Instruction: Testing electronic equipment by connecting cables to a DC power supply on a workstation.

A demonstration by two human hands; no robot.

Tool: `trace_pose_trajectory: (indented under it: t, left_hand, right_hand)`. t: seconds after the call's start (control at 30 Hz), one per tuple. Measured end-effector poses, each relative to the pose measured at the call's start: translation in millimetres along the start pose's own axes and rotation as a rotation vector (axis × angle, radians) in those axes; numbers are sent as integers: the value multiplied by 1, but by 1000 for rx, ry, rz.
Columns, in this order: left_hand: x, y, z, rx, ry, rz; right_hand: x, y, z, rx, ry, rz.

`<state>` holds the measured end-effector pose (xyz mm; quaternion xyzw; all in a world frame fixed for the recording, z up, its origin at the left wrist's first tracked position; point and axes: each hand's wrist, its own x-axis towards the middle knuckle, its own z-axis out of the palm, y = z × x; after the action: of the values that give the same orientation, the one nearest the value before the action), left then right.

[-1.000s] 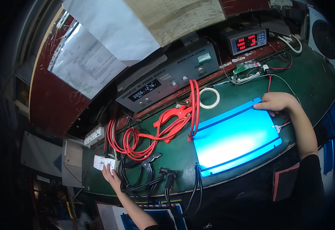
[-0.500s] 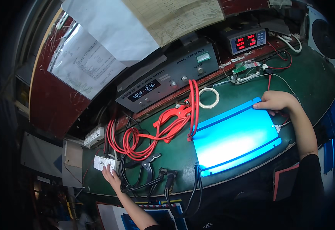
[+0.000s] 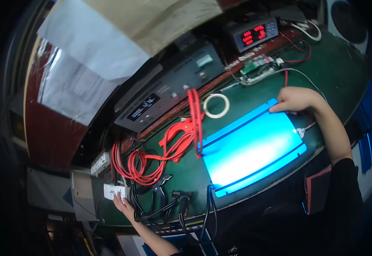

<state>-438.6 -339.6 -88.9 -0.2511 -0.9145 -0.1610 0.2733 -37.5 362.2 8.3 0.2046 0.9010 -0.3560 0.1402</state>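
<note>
Bright blue panel [image 3: 252, 153] front and centre, a flat rectangular slab glowing cyan with darker blue ribs along its long edges, lying on the green surface [image 3: 343, 68] close to the near rim. The right hand [image 3: 294, 99] is on its far right corner, fingers curled down over the edge, pressing or pinching it; a real grip or just a steadying touch, I cannot tell. By the look of it this is a hold-it-in-place step, and shifting the slab would call for a firm hold, since black cables [image 3: 194, 213] meet its near left corner and a white connector [image 3: 300, 131] sits at its right edge. Over at the far left, the left hand [image 3: 124, 204] reaches out, fingertips resting flat on a small white switch box [image 3: 111, 190] at the surface's edge, open rather than clenched. Between the two hands, a tangle of red leads [image 3: 152, 164] with a red clamp [image 3: 178, 128] runs to the panel's left end. Just beyond it lies a white tape ring [image 3: 216, 105], then a grey instrument [image 3: 164, 96] with a dark display, a bare circuit board [image 3: 256, 68], and a meter with red digits [image 3: 254, 34].
</note>
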Motion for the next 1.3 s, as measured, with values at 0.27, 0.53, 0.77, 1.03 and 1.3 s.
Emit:
trace_pose_trajectory:
  t: [0.27,0.53,0.77,1.03,1.3]
  left_hand:
    - [1,-80,1,-20,21,122]
    - [23,0,1,151,158,378]
    - [109,45,19,131,66,569]
    - [154,79,32,123,14,660]
    - [165,77,22,143,-9,665]
  right_hand:
    - [11,8,1,-54,-5,-83]
    - [1,27,-4,-25,98,-23]
    - [5,27,2,-24,137,-55]
    - [-1,25,3,93,80,-45]
    - [18,31,7,53,110,-64]
